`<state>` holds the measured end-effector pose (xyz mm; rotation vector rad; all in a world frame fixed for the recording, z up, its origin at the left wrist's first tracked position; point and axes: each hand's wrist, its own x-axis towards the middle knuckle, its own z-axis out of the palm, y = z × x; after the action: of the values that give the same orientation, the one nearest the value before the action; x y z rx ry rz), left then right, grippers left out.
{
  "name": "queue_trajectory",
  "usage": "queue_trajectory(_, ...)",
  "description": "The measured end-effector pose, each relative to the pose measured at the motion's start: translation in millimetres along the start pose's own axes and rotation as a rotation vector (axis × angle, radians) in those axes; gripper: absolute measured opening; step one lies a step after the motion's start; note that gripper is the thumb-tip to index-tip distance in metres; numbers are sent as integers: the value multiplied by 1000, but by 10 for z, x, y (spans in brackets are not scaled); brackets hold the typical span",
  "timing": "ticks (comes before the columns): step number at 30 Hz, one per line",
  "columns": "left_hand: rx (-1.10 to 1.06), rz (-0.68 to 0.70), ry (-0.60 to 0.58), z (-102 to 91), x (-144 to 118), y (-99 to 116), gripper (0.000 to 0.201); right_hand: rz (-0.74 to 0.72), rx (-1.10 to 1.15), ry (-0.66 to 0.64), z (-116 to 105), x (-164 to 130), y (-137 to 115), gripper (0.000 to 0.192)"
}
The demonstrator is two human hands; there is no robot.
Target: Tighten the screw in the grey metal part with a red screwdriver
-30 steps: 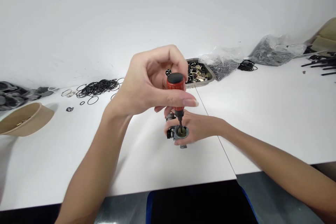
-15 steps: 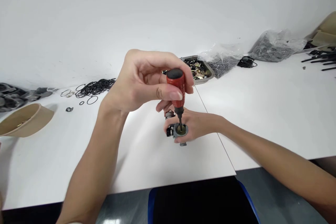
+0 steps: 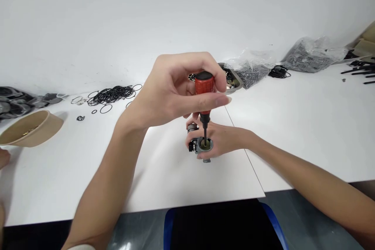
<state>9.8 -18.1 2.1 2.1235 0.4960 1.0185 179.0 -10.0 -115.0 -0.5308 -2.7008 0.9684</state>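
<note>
Screwdriver [image 3: 204, 91] with a stubby red handle and a black cap stands upright at the middle of the view, its thin dark shaft pointing straight down into a small grey metal part [image 3: 201, 145]. The left hand [image 3: 172, 90] is curled around the handle from the left, thumb stretched across the front and fingers wrapped over the back, so it is closed on the tool. The part sits on the white worktop [image 3: 293, 125], near its front edge and just left of a seam between two panels. It looks like a little cast housing: a round open cup on top with an olive or brass-coloured floor, a black knob on its left side, a short grey stub at the bottom and another cylinder behind it. The shaft tip meets the cup's floor, though what it engages is too small to tell. The right hand [image 3: 222, 138] comes in from the right and cradles the part, fingers closed round its far and near sides, steadying it against the worktop.

Farther back lie a heap of black rubber rings [image 3: 113, 94], a metal tray [image 3: 234, 80] of small parts partly hidden behind the left hand, and two clear bags [image 3: 253, 68] of dark pieces. A tan paper bowl [image 3: 32, 128] stands at the left edge.
</note>
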Motion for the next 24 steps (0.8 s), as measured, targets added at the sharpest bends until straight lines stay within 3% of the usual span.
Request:
queue_trajectory(8,-165,-102,113,51,26,-147,25,49,29,-32,-9,-3,-26,32)
queue_trajectory(15,-240,-121,49,14,30,-227,29,-7,20,4,2,-4,-5,30)
queue_trajectory(24,-169,-69,-42,-62,-39,-104,23,-13,8,5,22,-6,24,33)
